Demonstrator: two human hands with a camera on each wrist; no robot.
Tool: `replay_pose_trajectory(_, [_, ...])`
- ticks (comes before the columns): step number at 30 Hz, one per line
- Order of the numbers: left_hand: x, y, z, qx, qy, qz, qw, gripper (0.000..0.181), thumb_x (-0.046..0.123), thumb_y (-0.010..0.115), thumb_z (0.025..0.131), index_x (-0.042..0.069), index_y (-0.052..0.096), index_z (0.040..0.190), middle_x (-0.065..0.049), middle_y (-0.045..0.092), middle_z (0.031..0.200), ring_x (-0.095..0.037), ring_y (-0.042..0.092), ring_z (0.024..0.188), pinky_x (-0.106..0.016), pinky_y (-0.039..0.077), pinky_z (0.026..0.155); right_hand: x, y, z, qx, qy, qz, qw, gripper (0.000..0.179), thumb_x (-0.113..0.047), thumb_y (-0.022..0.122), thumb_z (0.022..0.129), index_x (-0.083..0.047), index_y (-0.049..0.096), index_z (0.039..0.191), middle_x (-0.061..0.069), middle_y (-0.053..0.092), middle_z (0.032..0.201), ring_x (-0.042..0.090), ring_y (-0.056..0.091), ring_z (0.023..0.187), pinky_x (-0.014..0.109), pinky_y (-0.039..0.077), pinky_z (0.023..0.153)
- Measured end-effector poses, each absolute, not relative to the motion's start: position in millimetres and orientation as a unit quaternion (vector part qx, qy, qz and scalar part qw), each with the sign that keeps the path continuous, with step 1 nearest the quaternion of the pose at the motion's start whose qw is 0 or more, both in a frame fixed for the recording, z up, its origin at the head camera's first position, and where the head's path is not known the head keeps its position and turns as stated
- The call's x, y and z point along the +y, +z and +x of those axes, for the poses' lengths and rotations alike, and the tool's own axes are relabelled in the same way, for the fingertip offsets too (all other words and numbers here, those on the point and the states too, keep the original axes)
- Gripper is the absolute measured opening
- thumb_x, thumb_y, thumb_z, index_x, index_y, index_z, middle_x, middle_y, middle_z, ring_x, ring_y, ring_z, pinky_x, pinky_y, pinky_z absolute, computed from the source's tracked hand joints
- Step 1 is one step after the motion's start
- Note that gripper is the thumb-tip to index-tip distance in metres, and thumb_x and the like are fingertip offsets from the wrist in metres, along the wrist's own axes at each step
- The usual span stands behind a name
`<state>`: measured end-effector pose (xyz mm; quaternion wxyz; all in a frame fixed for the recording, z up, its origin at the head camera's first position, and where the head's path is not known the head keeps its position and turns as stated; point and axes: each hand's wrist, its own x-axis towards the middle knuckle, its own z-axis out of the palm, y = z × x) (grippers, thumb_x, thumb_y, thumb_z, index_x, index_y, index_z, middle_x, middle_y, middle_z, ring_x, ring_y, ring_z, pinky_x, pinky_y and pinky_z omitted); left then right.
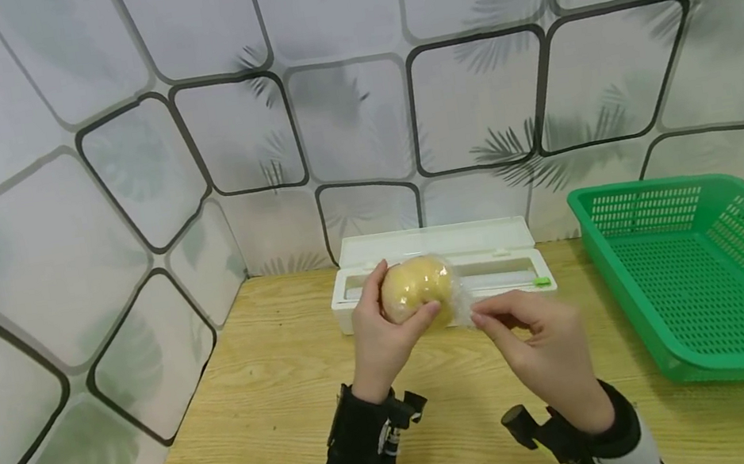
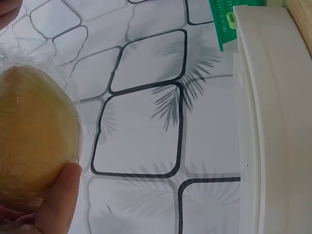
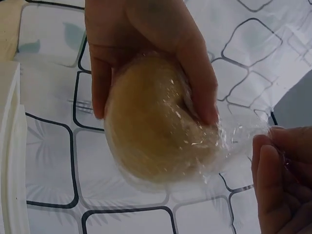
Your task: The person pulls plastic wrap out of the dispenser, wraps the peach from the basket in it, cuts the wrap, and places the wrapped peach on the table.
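A round, pale yellow, fruit-like thing (image 1: 417,289) with a dent in one side is wrapped in clear cling film (image 3: 234,141); its exact kind cannot be told. My left hand (image 1: 384,342) grips it from the left and below, thumb across the near side and fingers partly hidden behind. To its right, my right hand (image 1: 541,351) pinches a gathered end of the film between thumb and forefinger. The film stretches from the yellow thing to those fingertips in the right wrist view. Both hands are raised above the table, in front of a white cling film box.
The white cling film box (image 1: 431,241), lid up and with a green slider (image 1: 542,282), stands against the wall at the back of the wooden table (image 1: 254,410). A green plastic basket (image 1: 688,369) stands at the right. Patterned sheeting (image 1: 356,122) covers the back and left walls.
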<state>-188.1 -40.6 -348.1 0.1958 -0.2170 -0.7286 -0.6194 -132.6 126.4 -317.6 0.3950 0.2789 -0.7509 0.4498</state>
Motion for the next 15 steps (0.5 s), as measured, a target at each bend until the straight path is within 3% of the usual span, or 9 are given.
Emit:
replay_pose_trajectory(9, [-33,-347,-183,-0.721,-0.644,-0.228,0.114,0.062,0.013,0.064,0.080,-0.001,0.030,0.130,-0.016,0.047,0.114,-0.023,0.051,0.092,-0.032,0.046,0.072,111,-325,-135,-0.733,0.467,0.300,0.394,0.025,0.020,0.069,0.061,0.001,0.067,0.078,0.008,0.064,0.074,0.012,0.057,0.062,0.016,0.046,0.055])
replay_pose_trajectory(15, [-35,-344,-178,-0.708,-0.650,-0.266,0.069,0.082,0.018,0.062,0.077,0.008,0.009,0.140,-0.015,0.034,0.125,-0.024,0.046,0.101,-0.032,0.044,0.079,114,-325,-138,-0.730,0.488,0.306,0.368,0.027,0.021,0.066,0.064,0.001,0.065,0.082,0.010,0.064,0.077,0.011,0.058,0.066,0.017,0.047,0.057])
